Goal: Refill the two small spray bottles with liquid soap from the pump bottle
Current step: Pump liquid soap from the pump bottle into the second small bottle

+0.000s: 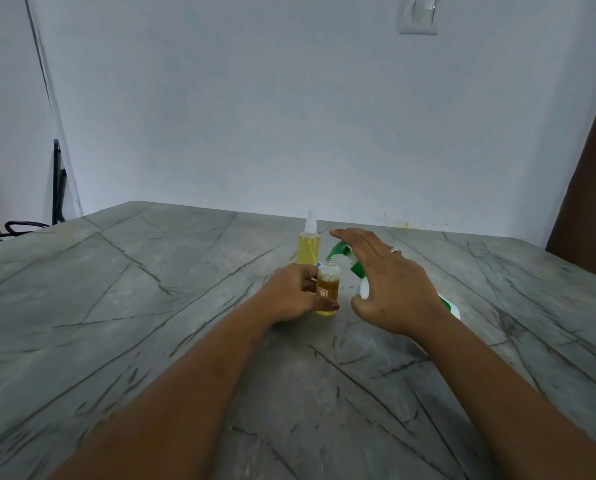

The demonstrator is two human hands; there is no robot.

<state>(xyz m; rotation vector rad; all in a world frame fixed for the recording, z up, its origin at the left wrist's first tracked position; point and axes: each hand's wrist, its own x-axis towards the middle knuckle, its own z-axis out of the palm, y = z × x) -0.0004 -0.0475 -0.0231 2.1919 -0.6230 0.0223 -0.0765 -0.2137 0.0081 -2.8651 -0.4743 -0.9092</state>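
Uncapped spray bottle (328, 282) stands at three o'clock of the left hand (291, 294), which grips it. Further toward three o'clock, the right hand (390, 289) lays straight fingers on the pump bottle (339, 250).

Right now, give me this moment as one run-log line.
left hand: grips open small bottle | right hand: rests on green pump head, spout over its mouth | capped spray bottle: behind, upright
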